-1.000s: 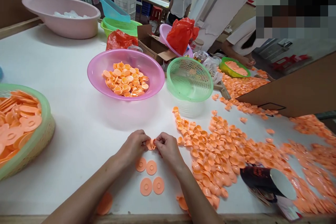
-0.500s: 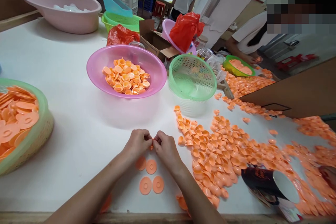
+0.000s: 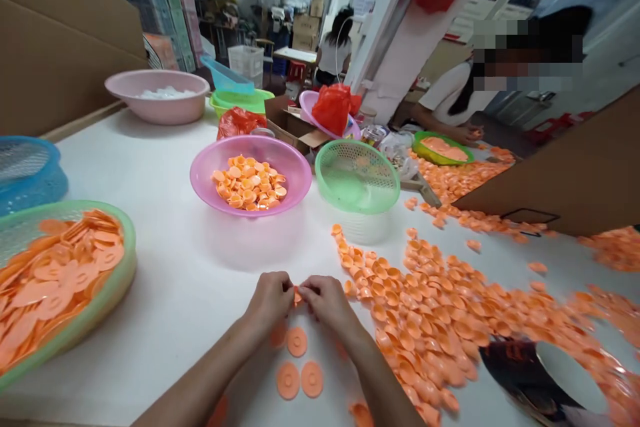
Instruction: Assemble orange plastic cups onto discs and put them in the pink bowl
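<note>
My left hand and my right hand meet over the white table, fingertips pinched together. Between them they grip a small orange plastic piece, mostly covered by the fingers. Just below, flat orange discs with a raised ring lie on the table, among them one disc and a pair nearer me, a left disc and a right disc. Another is partly hidden by my left wrist. To the right spreads a heap of small orange cups.
A pink basin holds orange cup pieces. Beside it stands a green colander. At left, a green basket is full of orange discs, with a blue basket behind. A dark printed object lies right. A co-worker sits far right.
The camera view has tilted up and shifted left, bringing the blue basket into sight. Both hands keep their pinch on the small orange piece; the discs below lie as before.
</note>
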Action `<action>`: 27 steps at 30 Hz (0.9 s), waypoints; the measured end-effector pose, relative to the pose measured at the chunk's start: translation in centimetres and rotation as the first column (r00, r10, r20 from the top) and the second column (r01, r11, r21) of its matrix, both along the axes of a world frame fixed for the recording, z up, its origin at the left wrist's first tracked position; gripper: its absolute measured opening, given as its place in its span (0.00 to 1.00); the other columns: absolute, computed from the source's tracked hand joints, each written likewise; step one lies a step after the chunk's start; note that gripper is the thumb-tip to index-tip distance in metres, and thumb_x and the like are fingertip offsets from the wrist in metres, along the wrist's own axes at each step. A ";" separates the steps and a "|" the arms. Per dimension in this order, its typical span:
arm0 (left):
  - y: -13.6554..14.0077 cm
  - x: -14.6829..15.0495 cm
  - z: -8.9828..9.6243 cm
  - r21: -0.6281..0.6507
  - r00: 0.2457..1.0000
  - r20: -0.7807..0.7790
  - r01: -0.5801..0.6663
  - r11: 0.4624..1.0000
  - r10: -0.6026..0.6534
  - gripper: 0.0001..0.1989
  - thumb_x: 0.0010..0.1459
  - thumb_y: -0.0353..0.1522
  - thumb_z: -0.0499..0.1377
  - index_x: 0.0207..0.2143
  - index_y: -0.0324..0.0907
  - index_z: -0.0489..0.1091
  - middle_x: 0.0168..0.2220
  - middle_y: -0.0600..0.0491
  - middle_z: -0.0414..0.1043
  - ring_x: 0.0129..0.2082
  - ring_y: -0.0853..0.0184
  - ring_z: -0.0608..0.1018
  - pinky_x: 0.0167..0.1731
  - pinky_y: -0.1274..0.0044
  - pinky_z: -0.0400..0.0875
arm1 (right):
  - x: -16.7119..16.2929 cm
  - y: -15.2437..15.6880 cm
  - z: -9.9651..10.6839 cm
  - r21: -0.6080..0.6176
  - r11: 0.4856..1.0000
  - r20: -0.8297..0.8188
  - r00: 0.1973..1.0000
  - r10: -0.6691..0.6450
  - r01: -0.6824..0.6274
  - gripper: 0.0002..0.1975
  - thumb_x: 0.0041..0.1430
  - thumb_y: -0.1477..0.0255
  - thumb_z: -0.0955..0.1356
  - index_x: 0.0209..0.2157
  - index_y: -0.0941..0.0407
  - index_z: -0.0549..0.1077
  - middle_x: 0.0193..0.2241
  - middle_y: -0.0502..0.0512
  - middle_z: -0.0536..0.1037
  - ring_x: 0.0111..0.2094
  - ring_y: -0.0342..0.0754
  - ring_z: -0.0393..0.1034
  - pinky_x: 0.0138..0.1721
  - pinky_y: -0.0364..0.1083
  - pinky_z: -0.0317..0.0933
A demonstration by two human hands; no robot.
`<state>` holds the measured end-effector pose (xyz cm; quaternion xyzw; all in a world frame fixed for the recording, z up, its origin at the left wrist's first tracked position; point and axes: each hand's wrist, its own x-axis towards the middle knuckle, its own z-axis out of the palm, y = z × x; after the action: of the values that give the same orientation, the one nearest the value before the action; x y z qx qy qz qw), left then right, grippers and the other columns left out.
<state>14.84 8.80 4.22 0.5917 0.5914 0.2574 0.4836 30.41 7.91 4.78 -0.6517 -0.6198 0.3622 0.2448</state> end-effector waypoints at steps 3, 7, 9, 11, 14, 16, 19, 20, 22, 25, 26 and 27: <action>2.0 -2.0 3.4 0.155 0.985 0.081 -0.166 0.974 0.155 0.08 0.51 0.30 0.55 0.21 0.39 0.69 0.15 0.58 0.67 0.15 0.72 0.73 0.19 0.81 0.65 | 2.8 -0.5 1.1 0.108 0.984 0.262 0.951 -0.166 0.142 0.09 0.58 0.68 0.65 0.29 0.55 0.75 0.26 0.54 0.78 0.29 0.50 0.72 0.31 0.44 0.59; 8.0 -6.1 9.3 0.419 0.912 0.150 -0.407 0.811 0.381 0.11 0.53 0.36 0.58 0.32 0.37 0.76 0.21 0.56 0.73 0.21 0.70 0.76 0.26 0.79 0.71 | 5.0 -1.9 1.5 0.131 0.980 0.597 0.777 -0.198 0.150 0.06 0.58 0.74 0.64 0.31 0.57 0.74 0.33 0.59 0.77 0.34 0.51 0.71 0.32 0.45 0.56; 10.0 -7.3 10.4 0.416 0.890 0.183 -0.455 0.787 0.417 0.19 0.53 0.39 0.59 0.43 0.37 0.75 0.27 0.54 0.75 0.22 0.70 0.76 0.26 0.78 0.71 | 5.3 -2.3 1.2 0.131 0.982 0.649 0.737 -0.188 0.135 0.08 0.57 0.78 0.63 0.32 0.57 0.74 0.33 0.58 0.76 0.33 0.50 0.70 0.32 0.44 0.55; 9.5 -7.5 9.6 0.419 0.929 0.116 -0.366 0.831 0.351 0.19 0.53 0.40 0.59 0.43 0.38 0.75 0.29 0.53 0.76 0.24 0.70 0.75 0.27 0.77 0.71 | 5.7 -2.6 0.9 0.129 0.980 0.651 0.733 -0.200 0.153 0.08 0.57 0.78 0.62 0.31 0.57 0.73 0.31 0.57 0.75 0.31 0.48 0.69 0.31 0.44 0.54; 4.4 -6.9 5.9 0.343 0.996 -0.089 0.045 0.938 -0.015 0.09 0.51 0.36 0.61 0.33 0.40 0.77 0.28 0.53 0.75 0.27 0.68 0.75 0.30 0.77 0.69 | 6.5 -2.9 0.7 0.141 0.977 0.603 0.769 -0.211 0.157 0.12 0.62 0.71 0.62 0.25 0.56 0.69 0.27 0.56 0.73 0.28 0.48 0.66 0.31 0.45 0.52; 0.1 -6.4 3.1 0.242 0.943 -0.177 0.320 0.916 -0.282 0.11 0.48 0.31 0.63 0.37 0.44 0.77 0.33 0.52 0.75 0.33 0.66 0.75 0.33 0.76 0.69 | 6.7 -3.2 0.8 0.169 0.974 0.538 0.814 -0.219 0.150 0.16 0.63 0.68 0.61 0.21 0.55 0.66 0.25 0.54 0.71 0.27 0.47 0.64 0.30 0.45 0.52; -4.0 -5.8 0.1 0.233 0.855 -0.308 0.493 0.838 -0.418 0.17 0.47 0.25 0.60 0.40 0.48 0.75 0.39 0.52 0.71 0.39 0.63 0.72 0.36 0.74 0.67 | 5.4 -3.6 1.1 0.198 0.972 0.364 0.911 -0.192 0.126 0.17 0.64 0.67 0.61 0.20 0.55 0.64 0.22 0.51 0.69 0.26 0.45 0.62 0.30 0.44 0.53; -4.4 -5.7 -0.5 0.253 0.845 -0.344 0.503 0.826 -0.410 0.14 0.49 0.24 0.59 0.38 0.47 0.75 0.39 0.51 0.70 0.39 0.63 0.71 0.36 0.73 0.67 | 4.6 -3.6 1.1 0.190 0.977 0.301 0.942 -0.148 0.093 0.17 0.63 0.67 0.61 0.21 0.55 0.64 0.23 0.51 0.69 0.26 0.45 0.63 0.30 0.44 0.54; -4.0 -5.6 -1.1 0.292 0.856 -0.380 0.470 0.833 -0.350 0.10 0.52 0.25 0.57 0.35 0.45 0.74 0.37 0.50 0.68 0.38 0.63 0.70 0.35 0.72 0.66 | 2.9 -3.4 1.1 0.159 0.987 0.218 0.975 -0.046 0.012 0.15 0.63 0.68 0.61 0.21 0.55 0.64 0.23 0.50 0.69 0.27 0.45 0.63 0.30 0.43 0.54; -2.6 -5.7 -1.4 0.308 0.898 -0.362 0.367 0.878 -0.249 0.11 0.54 0.28 0.57 0.40 0.45 0.72 0.39 0.50 0.67 0.39 0.62 0.70 0.35 0.72 0.67 | 1.0 -3.1 0.6 0.097 0.994 0.179 0.983 0.035 -0.053 0.13 0.60 0.71 0.62 0.22 0.55 0.67 0.24 0.50 0.69 0.27 0.45 0.63 0.30 0.43 0.55; -2.2 -5.8 -1.5 0.303 0.907 -0.349 0.345 0.888 -0.234 0.13 0.54 0.29 0.58 0.43 0.46 0.71 0.40 0.49 0.67 0.39 0.62 0.70 0.36 0.72 0.68 | 0.8 -3.0 0.5 0.079 0.996 0.167 0.985 0.036 -0.050 0.13 0.60 0.71 0.63 0.22 0.55 0.69 0.24 0.50 0.68 0.26 0.44 0.64 0.30 0.43 0.55; -2.0 -5.8 -1.5 0.293 0.914 -0.335 0.331 0.897 -0.228 0.15 0.54 0.29 0.59 0.45 0.46 0.71 0.41 0.49 0.66 0.40 0.62 0.70 0.36 0.71 0.68 | 0.8 -2.9 0.4 0.069 0.997 0.147 0.989 0.028 -0.038 0.12 0.59 0.71 0.64 0.22 0.55 0.70 0.24 0.50 0.68 0.26 0.44 0.64 0.30 0.43 0.56</action>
<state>8.99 6.83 2.69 0.7780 0.5099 0.1934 0.3120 31.19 5.04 5.14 -0.6570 -0.6592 0.2953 0.2159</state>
